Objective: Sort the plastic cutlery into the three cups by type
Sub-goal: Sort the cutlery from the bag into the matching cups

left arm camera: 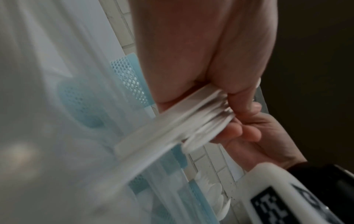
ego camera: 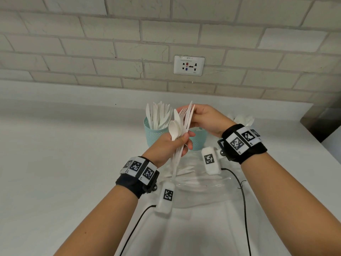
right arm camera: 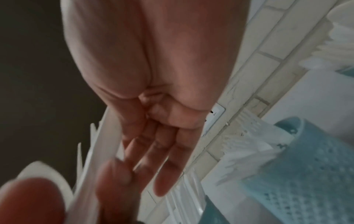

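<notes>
My left hand point(ego camera: 185, 143) grips a bundle of white plastic cutlery point(ego camera: 178, 157) by the handles, above the counter. A spoon point(ego camera: 174, 131), fork tines and knife blades fan out at its top. My right hand point(ego camera: 191, 117) pinches the upper ends of the pieces point(ego camera: 190, 112) in that bundle. A teal mesh cup point(ego camera: 154, 134) full of knives stands behind on the left. A second teal cup point(ego camera: 200, 140) is mostly hidden behind my hands. White cutlery point(ego camera: 241, 118) of a third cup shows past my right wrist. The right wrist view shows a blade point(right arm camera: 103, 151) along my fingers point(right arm camera: 166, 159).
A clear plastic bag point(ego camera: 199, 182) with a few white pieces lies on the white counter point(ego camera: 73, 163) below my hands. A tiled wall with a socket point(ego camera: 189, 65) rises behind the cups. The counter's right edge point(ego camera: 324, 145) is near. Cables point(ego camera: 243, 200) trail from both wrist units.
</notes>
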Available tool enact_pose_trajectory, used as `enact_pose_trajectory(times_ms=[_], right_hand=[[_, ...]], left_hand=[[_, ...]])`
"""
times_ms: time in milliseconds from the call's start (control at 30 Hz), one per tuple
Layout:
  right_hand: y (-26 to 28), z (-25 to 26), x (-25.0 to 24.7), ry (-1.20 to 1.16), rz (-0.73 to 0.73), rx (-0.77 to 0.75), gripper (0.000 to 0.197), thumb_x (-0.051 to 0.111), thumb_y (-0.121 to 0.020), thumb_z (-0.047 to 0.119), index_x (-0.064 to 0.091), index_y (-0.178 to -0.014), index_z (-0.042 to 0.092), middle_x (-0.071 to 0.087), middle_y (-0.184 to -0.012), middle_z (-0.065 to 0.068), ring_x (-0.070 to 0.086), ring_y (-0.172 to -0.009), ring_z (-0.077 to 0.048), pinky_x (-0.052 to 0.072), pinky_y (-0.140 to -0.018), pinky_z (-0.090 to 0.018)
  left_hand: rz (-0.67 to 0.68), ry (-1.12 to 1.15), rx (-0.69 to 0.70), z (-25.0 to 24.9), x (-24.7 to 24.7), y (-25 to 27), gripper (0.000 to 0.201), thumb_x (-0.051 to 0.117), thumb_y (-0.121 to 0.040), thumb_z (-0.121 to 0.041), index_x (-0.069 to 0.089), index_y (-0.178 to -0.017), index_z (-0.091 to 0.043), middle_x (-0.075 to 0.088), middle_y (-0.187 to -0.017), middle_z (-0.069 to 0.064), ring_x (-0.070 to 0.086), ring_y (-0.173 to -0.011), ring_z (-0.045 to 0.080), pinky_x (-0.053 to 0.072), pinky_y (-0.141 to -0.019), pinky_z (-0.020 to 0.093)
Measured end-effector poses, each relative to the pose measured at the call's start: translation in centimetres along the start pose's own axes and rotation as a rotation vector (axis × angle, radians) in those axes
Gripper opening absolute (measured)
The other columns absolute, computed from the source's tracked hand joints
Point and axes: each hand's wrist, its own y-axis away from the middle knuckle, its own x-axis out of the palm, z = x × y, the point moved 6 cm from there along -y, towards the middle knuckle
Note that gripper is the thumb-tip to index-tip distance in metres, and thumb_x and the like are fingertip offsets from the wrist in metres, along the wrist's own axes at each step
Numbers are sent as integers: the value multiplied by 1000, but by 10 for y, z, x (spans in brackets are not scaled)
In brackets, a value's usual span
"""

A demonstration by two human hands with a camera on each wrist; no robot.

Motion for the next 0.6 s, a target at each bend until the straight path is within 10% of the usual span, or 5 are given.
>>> enact_pose_trajectory(times_ms=[333,600], right_hand=[[9,5,5,-196,151,-24,41,44,-92,-5,73,-95,24,73,-88,7,68,-80,-7,56,-73,-21],[5,15,1,3,-115,-119,22,52,-92,1,67,-102,14,71,-82,4,67,-72,-3,54,-63,-18]], left_hand=[[34,-15,18,2,-1,5,22,48,-91,-32,61,-95,-14,57,-65,-4,50,-58,10,44,-62,17],[10,-88,-48,22,-1,8,19,54,-95,-18,56,-79,-8,55,-65,1,54,-60,11,47,-68,21]])
